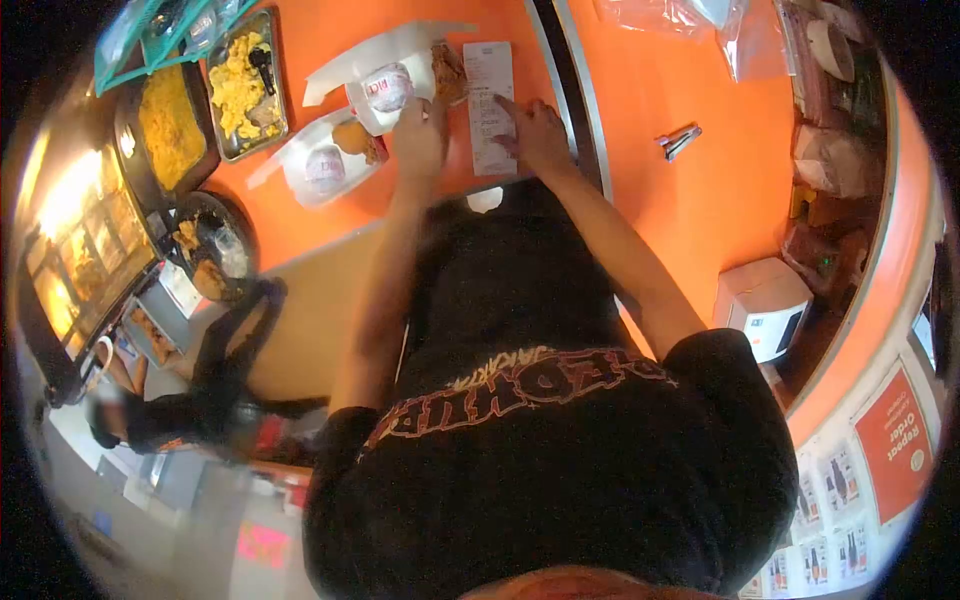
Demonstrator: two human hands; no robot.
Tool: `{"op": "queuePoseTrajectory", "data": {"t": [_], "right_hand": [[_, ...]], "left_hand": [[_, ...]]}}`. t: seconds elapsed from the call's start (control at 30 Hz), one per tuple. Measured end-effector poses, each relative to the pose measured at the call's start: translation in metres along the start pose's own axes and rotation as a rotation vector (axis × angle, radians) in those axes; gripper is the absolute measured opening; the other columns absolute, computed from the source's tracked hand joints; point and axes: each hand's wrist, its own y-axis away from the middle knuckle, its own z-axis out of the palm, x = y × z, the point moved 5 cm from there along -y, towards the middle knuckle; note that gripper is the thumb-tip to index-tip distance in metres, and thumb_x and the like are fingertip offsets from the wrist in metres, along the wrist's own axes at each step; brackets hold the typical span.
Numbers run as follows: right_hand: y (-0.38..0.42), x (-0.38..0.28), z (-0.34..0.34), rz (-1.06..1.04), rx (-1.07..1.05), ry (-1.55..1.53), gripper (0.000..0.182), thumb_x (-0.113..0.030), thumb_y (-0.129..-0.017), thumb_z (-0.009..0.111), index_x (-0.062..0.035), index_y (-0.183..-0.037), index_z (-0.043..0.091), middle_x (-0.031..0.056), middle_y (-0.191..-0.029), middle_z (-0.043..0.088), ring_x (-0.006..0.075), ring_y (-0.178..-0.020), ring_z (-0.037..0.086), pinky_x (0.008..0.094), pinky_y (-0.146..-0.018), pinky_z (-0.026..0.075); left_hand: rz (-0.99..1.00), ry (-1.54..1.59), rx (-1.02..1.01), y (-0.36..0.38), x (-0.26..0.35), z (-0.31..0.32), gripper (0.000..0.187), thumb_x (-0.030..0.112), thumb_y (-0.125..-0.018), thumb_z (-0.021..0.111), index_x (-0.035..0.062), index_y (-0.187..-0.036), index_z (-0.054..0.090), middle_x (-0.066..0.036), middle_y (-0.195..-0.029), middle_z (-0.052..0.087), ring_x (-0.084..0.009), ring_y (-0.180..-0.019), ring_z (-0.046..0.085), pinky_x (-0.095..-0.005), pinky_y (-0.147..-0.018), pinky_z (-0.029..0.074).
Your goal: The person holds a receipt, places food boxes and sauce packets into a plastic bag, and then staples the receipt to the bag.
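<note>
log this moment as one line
left hand: at open takeout box | right hand: on receipt | box holds: rice packet, fried chicken | farther left: second takeout box

A person in a black T-shirt point(560, 480) with lettering across the chest leans over an orange counter point(655, 90), the right hand point(540, 138) touching a long white printed paper slip point(490, 75) at the top center of the frame. The left hand point(422, 125), fingers curled, is at the near edge of an open white food box point(420, 62) bearing a round paper-wrapped bundle marked "RICE" point(388, 88) and a browned fried piece point(447, 73). A second open white box point(300, 180) sits lower left of it. At upper left, a rectangular metal tray point(222, 145) holds yellow food point(238, 85); at left, another person point(190, 415) in dark clothing bends, blurred.
</note>
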Motion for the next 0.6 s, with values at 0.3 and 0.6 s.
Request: {"op": "queuePoseTrajectory", "data": {"t": [0.3, 0.6], "right_hand": [[-0.011, -0.018, -0.014, -0.073, -0.062, 0.115, 0.074, -0.042, -0.084, 0.074, -0.0338, -0.149, 0.042, 0.0238, -0.114, 0.057, 0.041, -0.11, 0.057, 0.0506, -0.096, 0.046], [-0.012, -0.013, -0.019, -0.053, -0.141, -0.069, 0.073, -0.038, -0.085, 0.073, -0.0288, -0.149, 0.039, 0.0259, -0.114, 0.057, 0.0437, -0.109, 0.057, 0.052, -0.098, 0.044]], "left_hand": [[0.409, -0.196, 0.212, -0.048, -0.008, -0.001, 0.015, 0.004, -0.072, 0.071, 0.0057, -0.087, 0.071, -0.011, -0.088, 0.061, -0.0321, -0.084, 0.062, -0.0415, -0.073, 0.052], [0.325, -0.057, 0.198, -0.003, 0.003, -0.038, 0.011, 0.006, -0.082, 0.07, 0.0068, -0.092, 0.07, -0.012, -0.093, 0.065, -0.0303, -0.086, 0.063, -0.0402, -0.074, 0.052]]}}
